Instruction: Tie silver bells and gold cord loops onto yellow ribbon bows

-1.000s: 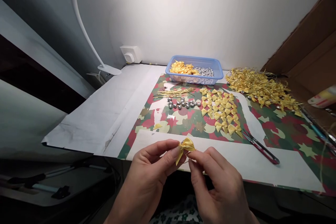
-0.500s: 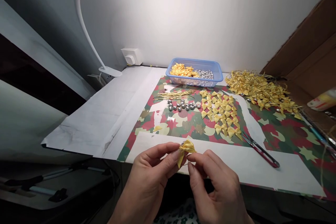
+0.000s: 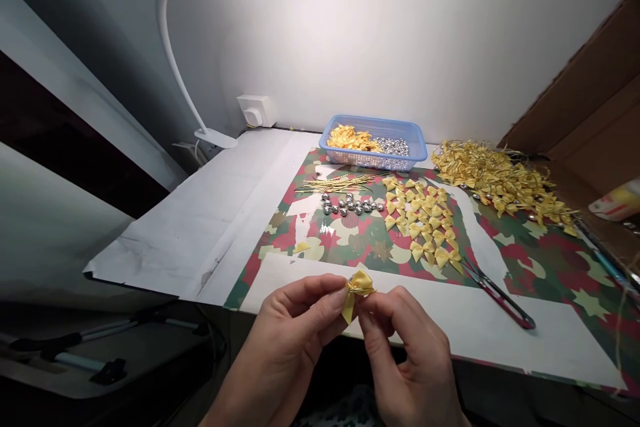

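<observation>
In front of me, over the table's near edge, my left hand [image 3: 293, 327] pinches a yellow ribbon bow [image 3: 361, 282] between thumb and fingertips. Thin gold cord crosses the bow's middle, and one ribbon tail hangs down. My right hand [image 3: 413, 343] is closed at the bow's lower right, thumb and forefinger pressed together on the cord, whose end is mostly hidden. Beyond my hands lie several silver bells [image 3: 350, 205], a bundle of gold cords [image 3: 340, 183] and rows of yellow bows [image 3: 423, 220].
A blue basket [image 3: 327, 153] of yellow bows and small silver pieces stands by the wall. Scissors [image 3: 500, 297] rest at the right, before a heap of corded bows [image 3: 500, 177]. A white lamp [image 3: 173, 47] rises at the left; cardboard [image 3: 585, 80] stands at the far right.
My right fingertips have come closer to the bow, and the cord loop seen below it before is now hidden. The bow has turned slightly. The view has shifted a little.
</observation>
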Available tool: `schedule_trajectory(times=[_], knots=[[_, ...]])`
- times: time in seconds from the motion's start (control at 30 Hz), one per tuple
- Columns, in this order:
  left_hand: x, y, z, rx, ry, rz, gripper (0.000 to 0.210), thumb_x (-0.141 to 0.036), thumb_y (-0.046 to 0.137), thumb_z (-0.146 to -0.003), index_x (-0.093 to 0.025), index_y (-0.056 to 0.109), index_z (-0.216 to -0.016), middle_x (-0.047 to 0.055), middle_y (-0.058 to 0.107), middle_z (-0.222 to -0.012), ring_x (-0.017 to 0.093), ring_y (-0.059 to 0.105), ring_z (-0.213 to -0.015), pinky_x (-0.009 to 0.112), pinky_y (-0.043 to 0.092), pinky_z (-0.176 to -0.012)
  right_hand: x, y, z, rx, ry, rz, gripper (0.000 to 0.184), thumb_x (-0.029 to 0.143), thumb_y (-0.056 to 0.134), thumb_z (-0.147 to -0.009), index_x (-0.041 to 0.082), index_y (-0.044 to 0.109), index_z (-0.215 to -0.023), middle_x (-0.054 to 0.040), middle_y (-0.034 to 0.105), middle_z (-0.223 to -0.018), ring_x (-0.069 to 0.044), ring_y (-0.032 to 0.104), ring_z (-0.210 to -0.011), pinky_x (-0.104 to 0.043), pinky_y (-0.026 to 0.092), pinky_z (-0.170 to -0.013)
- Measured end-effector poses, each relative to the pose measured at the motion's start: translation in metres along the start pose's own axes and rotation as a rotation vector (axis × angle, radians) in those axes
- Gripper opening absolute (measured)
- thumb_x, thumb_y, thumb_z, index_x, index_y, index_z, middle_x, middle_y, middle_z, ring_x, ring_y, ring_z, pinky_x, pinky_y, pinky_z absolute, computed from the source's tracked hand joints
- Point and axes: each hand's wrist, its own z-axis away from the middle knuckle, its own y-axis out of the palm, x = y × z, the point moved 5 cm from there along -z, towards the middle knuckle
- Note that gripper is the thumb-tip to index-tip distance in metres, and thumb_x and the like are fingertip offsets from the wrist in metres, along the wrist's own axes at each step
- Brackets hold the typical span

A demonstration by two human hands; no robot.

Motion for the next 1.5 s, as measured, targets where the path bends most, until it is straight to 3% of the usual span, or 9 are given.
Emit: schedule_trajectory(times=[0.4, 0.93, 1.3, 1.5], knots=[[0.002, 0.003, 0.006, -0.046, 0.049, 0.001, 0.015, -0.017, 0.094, -0.064, -0.017, 0.084, -0.075, 0.006, 0.084, -0.077, 0.019, 0.078, -0.076, 0.020, 0.061, -0.074, 0.005, 0.001, 0.003, -0.057, 0.058, -0.012, 0.017, 0.010, 0.049, -0.097, 0.022, 0.061, -0.095, 0.0022, 0.048, -0.072, -0.013, 0.049, -0.066, -0.026, 0.040, -0.060], [0.005, 0.005, 0.006, 0.055, 0.054, 0.004, 0.007, -0.019, 0.091, -0.070, -0.018, 0.084, -0.073, 0.005, 0.083, -0.075, 0.019, 0.077, -0.080, 0.021, 0.060, -0.076, 0.003, -0.001, 0.007, -0.053, 0.117, -0.021, 0.018, 0.011, 0.053, -0.097, 0.023, 0.057, -0.084, 0.0028, 0.048, -0.071, -0.013, 0.049, -0.062, -0.023, 0.041, -0.056], [0.006, 0.003, 0.007, 0.026, 0.035, -0.027, 0.006, -0.019, 0.089, -0.071, -0.018, 0.082, -0.072, 0.003, 0.082, -0.075, 0.016, 0.072, -0.076, 0.019, 0.058, -0.074, 0.003, -0.001, 0.009, -0.056, 0.149, -0.041, 0.020, 0.009, 0.053, -0.097, 0.024, 0.054, -0.084, 0.0035, 0.046, -0.073, -0.012, 0.047, -0.065, -0.023, 0.038, -0.059], [0.011, -0.001, 0.005, 0.039, 0.095, -0.069, 0.020, -0.018, 0.088, -0.073, -0.022, 0.082, -0.091, 0.001, 0.078, -0.075, 0.015, 0.070, -0.076, 0.020, 0.055, -0.073, -0.002, -0.002, 0.010, -0.070, 0.153, -0.048, 0.017, 0.013, 0.057, -0.097, 0.024, 0.057, -0.083, 0.0035, 0.052, -0.073, -0.013, 0.049, -0.065, -0.023, 0.039, -0.060]])
